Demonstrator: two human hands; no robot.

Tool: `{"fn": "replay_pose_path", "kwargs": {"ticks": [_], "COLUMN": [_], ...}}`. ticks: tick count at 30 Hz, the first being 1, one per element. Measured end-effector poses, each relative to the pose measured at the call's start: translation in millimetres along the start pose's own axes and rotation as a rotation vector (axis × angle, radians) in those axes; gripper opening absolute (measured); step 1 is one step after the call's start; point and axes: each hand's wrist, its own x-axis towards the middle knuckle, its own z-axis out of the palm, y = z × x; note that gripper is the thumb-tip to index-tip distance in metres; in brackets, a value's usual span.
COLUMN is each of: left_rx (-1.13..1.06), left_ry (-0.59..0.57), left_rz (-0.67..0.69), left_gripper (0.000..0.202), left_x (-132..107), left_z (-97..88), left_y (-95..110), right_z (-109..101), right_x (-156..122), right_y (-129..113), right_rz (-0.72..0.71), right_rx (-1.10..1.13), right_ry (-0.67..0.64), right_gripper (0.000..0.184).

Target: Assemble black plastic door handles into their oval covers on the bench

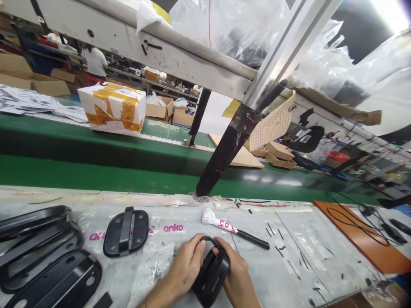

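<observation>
Both hands are closed on a black plastic housing point(212, 276) above the near edge of the workbench. My left hand point(188, 261) grips its left side, with the thumb near a thin curved rim at the top. On the right side, my right hand point(236, 269) wraps the housing, its fingers by the same rim. Just beyond lies a mallet-like tool point(252, 238) with a black handle and a head wrapped in white plastic. An oval black plate with a raised band point(126, 233) rests left of my hands. Several similar black parts point(53, 280) overlap at the far left.
Small black strips point(279, 252) are scattered on the plastic-covered bench point(257, 282). An orange-brown board point(362, 239) with black cables lies at right. A dark post point(218, 158) rises at the bench's back edge. Behind it runs a green conveyor point(80, 171) with a taped box point(114, 109).
</observation>
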Motion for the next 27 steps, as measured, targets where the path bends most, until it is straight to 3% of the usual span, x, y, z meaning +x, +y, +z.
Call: {"fn": "replay_pose_path", "kwargs": {"ticks": [6, 13, 20, 23, 27], "left_rx": [-0.15, -0.087, -0.096, -0.098, -0.027], "left_ry": [0.014, 0.055, 0.18, 0.157, 0.032], "left_rz": [-0.038, -0.048, -0.047, -0.039, 0.021], "left_gripper": [0.05, 0.057, 0.056, 0.056, 0.052], "left_x": [2.6, -0.3, -1.8, 1.3, 5.1], "left_z": [0.0, 2.1, 3.8, 0.7, -4.8], "left_y": [-1.2, -4.3, -2.4, -4.6, -4.4], "right_z": [1.6, 1.0, 23.1, 25.8, 11.6], "right_x": [9.1, 17.9, 21.7, 22.1, 21.9], "right_y": [-5.0, -16.3, -9.2, -7.6, -10.1], "right_rz": [0.018, -0.063, -0.019, 0.027, 0.1], "right_rx": [0.017, -0.034, -0.064, -0.006, 0.115], "right_ry": [0.016, 0.135, 0.204, 0.176, 0.051], "right_gripper": [0.024, 0.028, 0.033, 0.034, 0.026]}}
